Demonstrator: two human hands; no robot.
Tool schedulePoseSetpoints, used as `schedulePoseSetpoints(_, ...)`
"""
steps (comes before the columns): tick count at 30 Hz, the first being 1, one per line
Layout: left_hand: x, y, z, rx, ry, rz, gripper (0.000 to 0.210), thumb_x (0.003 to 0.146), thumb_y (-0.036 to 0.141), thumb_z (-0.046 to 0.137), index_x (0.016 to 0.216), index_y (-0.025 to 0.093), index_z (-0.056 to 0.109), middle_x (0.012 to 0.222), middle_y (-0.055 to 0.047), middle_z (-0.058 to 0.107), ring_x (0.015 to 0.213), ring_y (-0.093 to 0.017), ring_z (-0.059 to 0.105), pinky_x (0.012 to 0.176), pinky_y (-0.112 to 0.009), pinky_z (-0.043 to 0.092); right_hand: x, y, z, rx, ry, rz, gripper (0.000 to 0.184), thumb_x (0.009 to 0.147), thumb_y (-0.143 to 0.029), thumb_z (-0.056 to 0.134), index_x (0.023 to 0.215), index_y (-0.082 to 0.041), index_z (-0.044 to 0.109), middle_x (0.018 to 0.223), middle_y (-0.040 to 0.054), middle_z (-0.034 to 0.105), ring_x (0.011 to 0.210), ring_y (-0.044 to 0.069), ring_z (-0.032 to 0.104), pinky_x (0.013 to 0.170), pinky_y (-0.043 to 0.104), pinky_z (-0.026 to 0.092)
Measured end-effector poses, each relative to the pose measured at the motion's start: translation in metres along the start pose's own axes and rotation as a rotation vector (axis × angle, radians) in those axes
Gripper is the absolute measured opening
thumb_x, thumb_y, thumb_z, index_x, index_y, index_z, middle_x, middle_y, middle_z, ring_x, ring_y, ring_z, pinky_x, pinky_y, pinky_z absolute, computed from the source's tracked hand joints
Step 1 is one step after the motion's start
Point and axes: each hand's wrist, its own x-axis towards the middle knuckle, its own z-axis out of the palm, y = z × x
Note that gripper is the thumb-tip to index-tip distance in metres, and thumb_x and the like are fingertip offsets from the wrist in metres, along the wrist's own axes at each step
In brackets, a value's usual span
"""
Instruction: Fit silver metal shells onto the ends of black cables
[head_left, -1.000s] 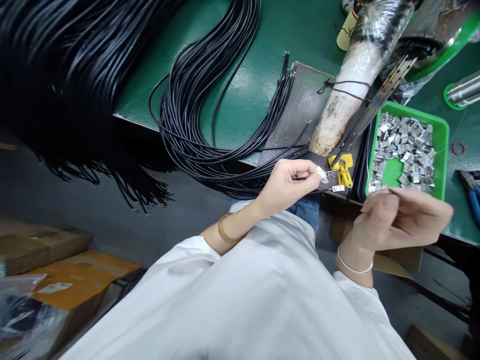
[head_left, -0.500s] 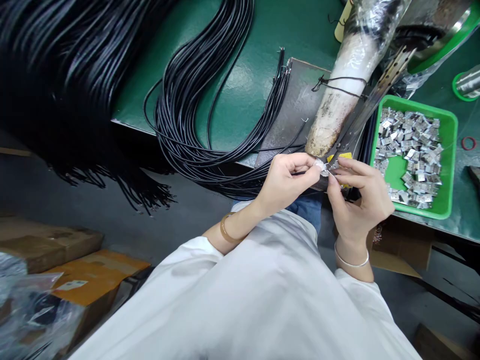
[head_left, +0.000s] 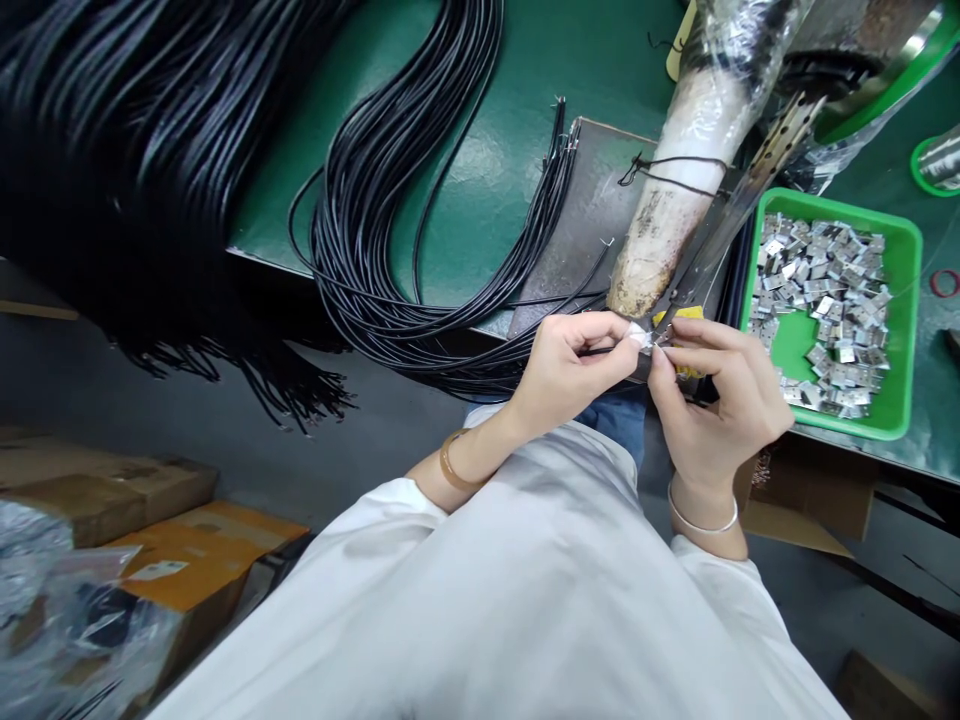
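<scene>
My left hand [head_left: 574, 362] is closed, thumb and fingertips pinching the end of a black cable and a small whitish piece [head_left: 640, 335] at its tip, blurred in detail. Opposite it, my right hand [head_left: 716, 385] pinches a thin silvery wire [head_left: 655, 342] between thumb and forefinger, its other fingers bent. The fingertips of both hands almost meet. Just above them the narrow tip of a soldering iron [head_left: 667, 315] slants down from a perforated metal sleeve [head_left: 776, 145]. A white, plastic-wrapped tube [head_left: 667, 215] with a scorched end lies beside the iron.
A green tray [head_left: 906, 330] of small metal shells stands right of my right hand. Looped black cables [head_left: 352, 210] lie across the green table [head_left: 262, 200] and a grey plate [head_left: 592, 190]. More cables [head_left: 135, 150] hang over the left edge. Cardboard boxes [head_left: 202, 560] stand below.
My right fingertips have shifted slightly left, closer to the left hand and the whitish piece. The left hand keeps its grip; the view has moved slightly.
</scene>
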Motion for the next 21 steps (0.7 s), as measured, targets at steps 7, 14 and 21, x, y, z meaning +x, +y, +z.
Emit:
schedulePoseSetpoints(7, -0.0001, -0.0026, 0.0025, -0.050, -0.027, -0.099, 0.030, 0.087, 0.035, 0.064, 0.066, 0.014, 0.064, 0.053, 0.004, 0.043, 0.051, -0.006, 0.032, 0.049, -0.023, 0.026, -0.0053, 0.0009, -0.0009, 0.027, 0.001, 0.027, 0.017, 0.083, -0.012, 0.072, 0.092, -0.024, 0.064, 0.107, 0.0029, 0.077, 0.093, 0.019, 0.076, 0.082, 0.035, 0.063)
schedulePoseSetpoints(14, -0.0005, -0.0050, 0.0045, -0.070, -0.049, -0.150, 0.032, 0.087, 0.034, 0.064, 0.063, 0.014, 0.061, 0.056, 0.003, 0.045, 0.054, -0.007, 0.034, 0.052, -0.023, 0.029, -0.0054, 0.0027, -0.0033, 0.021, -0.011, 0.057, 0.013, 0.086, -0.013, 0.071, 0.092, -0.023, 0.066, 0.101, 0.0028, 0.078, 0.095, 0.018, 0.076, 0.081, 0.033, 0.063)
schedulePoseSetpoints(21, -0.0029, -0.0012, 0.0037, -0.112, -0.121, -0.152, 0.028, 0.087, 0.032, 0.063, 0.067, 0.013, 0.062, 0.062, 0.002, 0.049, 0.056, -0.006, 0.036, 0.051, -0.022, 0.028, -0.0049, 0.0040, -0.0047, 0.076, 0.040, 0.120, 0.014, 0.084, -0.013, 0.073, 0.091, -0.022, 0.067, 0.097, 0.0024, 0.079, 0.090, 0.019, 0.077, 0.075, 0.031, 0.062)
